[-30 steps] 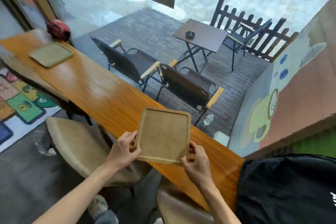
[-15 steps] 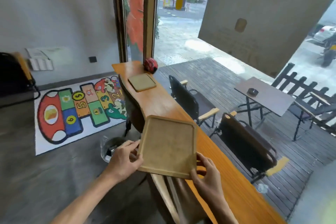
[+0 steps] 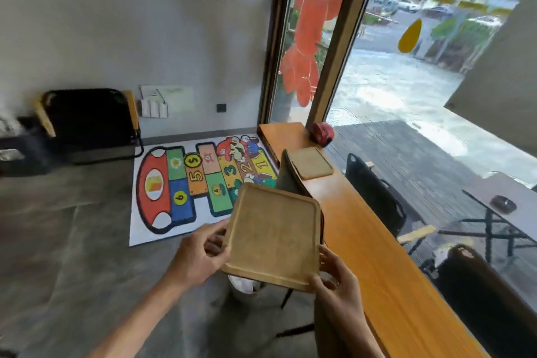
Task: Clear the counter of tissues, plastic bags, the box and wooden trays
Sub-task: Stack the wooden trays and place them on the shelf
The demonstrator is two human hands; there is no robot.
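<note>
Right hand (image 3: 334,276) at 5 o'clock, fingers closed on near right corner of tray (image 3: 273,237). Left hand (image 3: 200,253) at 7 o'clock, fingers curled round tray's left edge. Tray held in air, tilted, off counter (image 3: 360,241), over floor beside it. Bin (image 3: 247,289) under tray, white contents. Chair (image 3: 286,180) back at 12. Second tray (image 3: 311,163) flat on counter, 1 o'clock. Red object (image 3: 324,133) at counter's far end. Game mat (image 3: 191,183) on floor, 11 o'clock.

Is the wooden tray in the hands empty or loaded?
Empty: the held tray, gripped by left hand and right hand, shows only bare wood.
</note>
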